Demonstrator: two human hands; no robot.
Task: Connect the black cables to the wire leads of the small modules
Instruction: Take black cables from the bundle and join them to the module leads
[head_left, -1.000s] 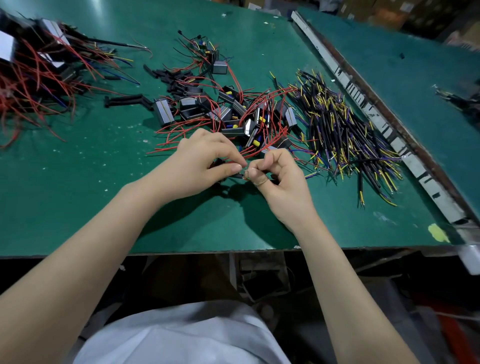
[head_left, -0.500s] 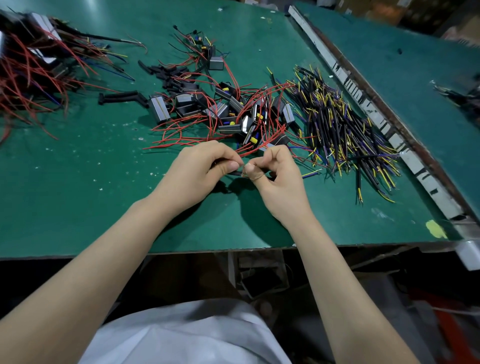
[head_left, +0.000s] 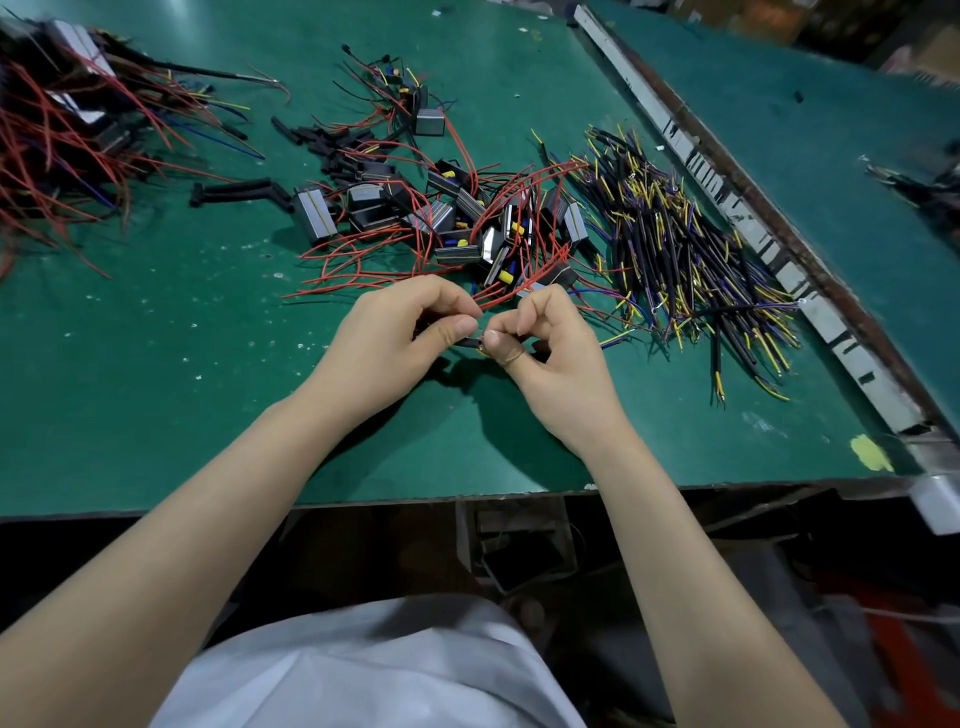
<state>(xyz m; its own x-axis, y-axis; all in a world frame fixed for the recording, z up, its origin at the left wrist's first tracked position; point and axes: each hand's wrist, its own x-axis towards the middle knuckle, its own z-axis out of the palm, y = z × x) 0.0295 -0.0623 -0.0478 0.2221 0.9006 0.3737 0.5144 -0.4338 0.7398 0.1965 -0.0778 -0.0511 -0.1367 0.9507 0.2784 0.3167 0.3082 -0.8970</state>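
My left hand and my right hand meet thumb to thumb low over the green table. Between thumb and forefinger my left hand pinches a black cable end. My right hand pinches a thin wire lead at the same spot; the joint itself is mostly hidden by the fingers. Red leads run from my fingers back into a heap of small black and silver modules. A pile of black cables with yellow and blue ends lies to the right.
A tangled heap of red-wired parts sits at the far left. Loose black sleeves lie behind the modules. A metal rail borders the table on the right, with a second green surface beyond it. The table's front edge runs below my wrists.
Both hands stay pressed together at the same spot on the table, with only small finger movements at the joint. The camera has shifted slightly.
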